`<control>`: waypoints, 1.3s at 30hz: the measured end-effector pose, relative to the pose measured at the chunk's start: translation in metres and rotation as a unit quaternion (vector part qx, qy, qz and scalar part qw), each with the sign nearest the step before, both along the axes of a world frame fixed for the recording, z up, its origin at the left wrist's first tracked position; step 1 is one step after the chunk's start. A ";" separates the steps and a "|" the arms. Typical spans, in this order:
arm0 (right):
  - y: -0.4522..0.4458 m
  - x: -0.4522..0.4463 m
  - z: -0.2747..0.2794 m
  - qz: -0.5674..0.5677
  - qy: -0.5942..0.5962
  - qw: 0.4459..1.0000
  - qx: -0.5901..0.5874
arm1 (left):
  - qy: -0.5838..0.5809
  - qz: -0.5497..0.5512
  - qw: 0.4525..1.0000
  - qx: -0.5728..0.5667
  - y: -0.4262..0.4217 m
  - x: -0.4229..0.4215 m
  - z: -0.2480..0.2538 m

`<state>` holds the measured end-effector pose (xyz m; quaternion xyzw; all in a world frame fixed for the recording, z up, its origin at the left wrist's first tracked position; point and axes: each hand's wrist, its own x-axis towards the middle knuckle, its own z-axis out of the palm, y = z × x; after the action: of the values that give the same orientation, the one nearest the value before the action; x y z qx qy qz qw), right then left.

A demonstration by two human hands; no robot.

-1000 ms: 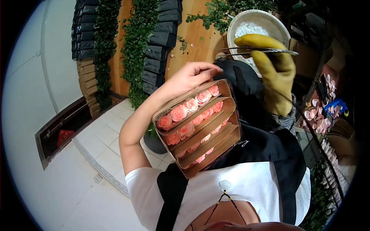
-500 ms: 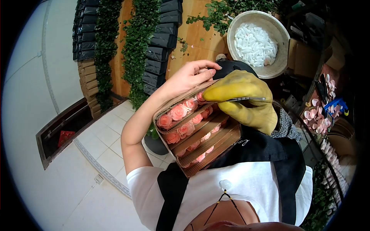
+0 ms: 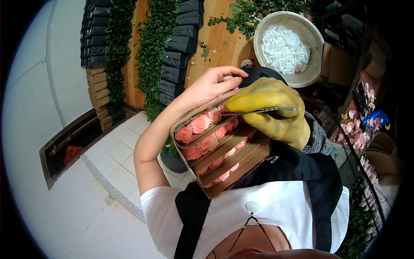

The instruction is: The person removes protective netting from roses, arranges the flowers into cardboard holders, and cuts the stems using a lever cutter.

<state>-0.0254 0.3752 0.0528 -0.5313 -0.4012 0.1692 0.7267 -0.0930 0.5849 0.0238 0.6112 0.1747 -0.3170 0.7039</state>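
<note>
A cardboard-wrapped pack of roses (image 3: 224, 183) leans against my apron, its pink rose heads (image 3: 199, 124) in rows between corrugated cardboard layers. Along the pack's far edge lies my bare left hand (image 3: 217, 82), fingers bent and its forearm against the pack's side. What its lower fingers touch is hidden. My right hand (image 3: 269, 108), in a yellow rubber glove, is closed around thin metal tweezers (image 3: 282, 109). Its fingertips are at a rose in the top row near the far corner, and they cover the tweezers' tip.
A round tub (image 3: 317, 62) of small white tube-like pieces stands beyond my right hand. Rows of green leafy stems (image 3: 157, 47) and black-wrapped bundles (image 3: 174, 67) lie at the far left. Loose pink petals (image 3: 355, 134) are on the right, near a blue object (image 3: 375, 117).
My gloved right hand has shifted very slightly left at the rose. My left hand and the rose pack stay nearly in place.
</note>
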 end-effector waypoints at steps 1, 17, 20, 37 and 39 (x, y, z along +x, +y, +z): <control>-0.001 0.001 0.002 0.001 -0.001 1.000 0.000 | -0.001 0.001 1.000 0.000 -0.001 0.000 0.001; -0.004 0.003 0.002 0.021 -0.018 1.000 -0.007 | -0.007 0.003 1.000 0.000 -0.009 0.000 -0.001; -0.003 0.003 0.004 0.015 -0.030 0.999 -0.026 | -0.007 0.001 1.000 -0.001 -0.008 0.000 -0.003; -0.008 -0.004 0.002 -0.001 0.064 0.998 -0.010 | -0.004 0.011 1.000 -0.013 -0.012 0.000 0.001; -0.012 -0.001 0.003 -0.002 0.096 0.995 0.007 | -0.007 0.009 1.000 -0.017 -0.011 0.000 -0.001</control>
<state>-0.0264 0.3630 0.0558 -0.5082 -0.3299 0.2150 0.7660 -0.0934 0.5739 0.0228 0.5998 0.1694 -0.3095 0.7181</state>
